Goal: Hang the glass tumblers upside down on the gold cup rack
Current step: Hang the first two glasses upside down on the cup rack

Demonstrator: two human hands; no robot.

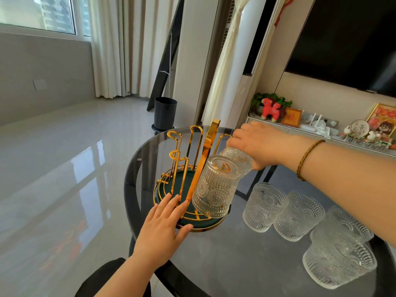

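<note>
The gold cup rack with a dark green base stands on the round glass table. One embossed glass tumbler hangs upside down on a near prong. My right hand grips the base of a second tumbler, held upside down just behind the first, over a rack prong. My left hand lies flat with fingers spread against the rack's front rim. Several more tumblers stand on the table to the right.
A stacked pair of tumblers sits near the table's right edge. Beyond the table are a dark bin on the shiny floor, curtains, and a shelf with ornaments under a television.
</note>
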